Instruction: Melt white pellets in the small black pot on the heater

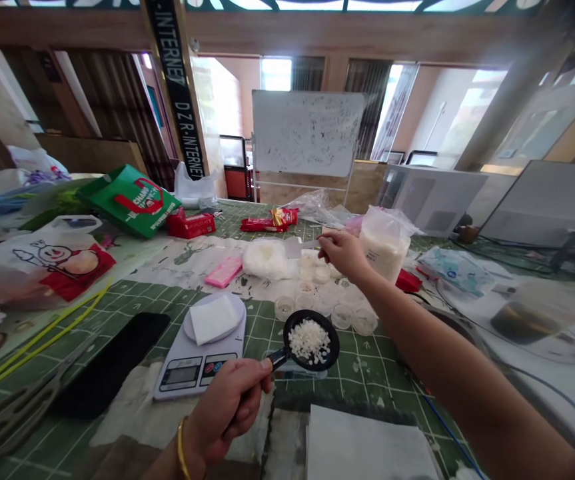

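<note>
One black pan [312, 341] of flakes is gripped by its handle in the left hand [232, 407]; the cups [317, 273] beyond are overhung by the right hand [342, 253], fingertips pinched together.

Black banner [174, 87], on the pillar beyond the worktop's far edge: "D.Z.R·INTERNET" in white capitals, with "INTERNET" again above it.
Green bag [127, 200], far left corner: white lettering that seems to start "CHAN" — the rest is too small to read.
Whiteboard [307, 133]: faint scribbles, unreadable.
Scale [197, 363], near the front edge: button marks — illegible.
</note>
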`<action>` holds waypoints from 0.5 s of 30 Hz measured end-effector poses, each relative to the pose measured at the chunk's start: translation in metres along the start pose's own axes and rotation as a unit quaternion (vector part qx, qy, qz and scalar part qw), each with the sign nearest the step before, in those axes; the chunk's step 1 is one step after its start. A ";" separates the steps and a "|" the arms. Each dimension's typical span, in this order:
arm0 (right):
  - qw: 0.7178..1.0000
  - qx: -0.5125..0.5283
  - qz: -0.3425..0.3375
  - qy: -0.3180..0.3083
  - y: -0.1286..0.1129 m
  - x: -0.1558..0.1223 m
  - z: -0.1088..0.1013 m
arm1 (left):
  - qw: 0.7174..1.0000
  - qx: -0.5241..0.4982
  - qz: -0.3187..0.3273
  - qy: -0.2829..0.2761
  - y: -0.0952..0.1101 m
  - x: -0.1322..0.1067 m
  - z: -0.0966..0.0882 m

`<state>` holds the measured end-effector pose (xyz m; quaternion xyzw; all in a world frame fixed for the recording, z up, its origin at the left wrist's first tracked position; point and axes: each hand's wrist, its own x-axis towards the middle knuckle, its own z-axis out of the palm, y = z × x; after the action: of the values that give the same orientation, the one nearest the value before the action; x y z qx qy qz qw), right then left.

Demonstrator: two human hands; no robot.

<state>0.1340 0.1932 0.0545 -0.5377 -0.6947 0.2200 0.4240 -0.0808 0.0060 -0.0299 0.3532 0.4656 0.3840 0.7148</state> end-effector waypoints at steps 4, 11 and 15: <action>0.997 -0.055 0.013 -0.056 0.004 0.044 0.053 | 1.000 -0.008 -0.001 0.016 0.000 0.002 -0.006; 0.983 -0.107 0.024 -0.145 0.008 0.080 0.114 | 0.998 -0.034 -0.019 0.049 -0.002 0.006 -0.014; 0.981 -0.088 0.079 -0.157 0.016 0.096 0.137 | 0.997 -0.043 -0.025 0.054 -0.005 0.011 -0.016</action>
<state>0.0239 0.3083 0.0015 -0.5848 -0.7249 0.2719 0.2421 -0.0921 0.0154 -0.0433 0.2890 0.4954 0.4038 0.7127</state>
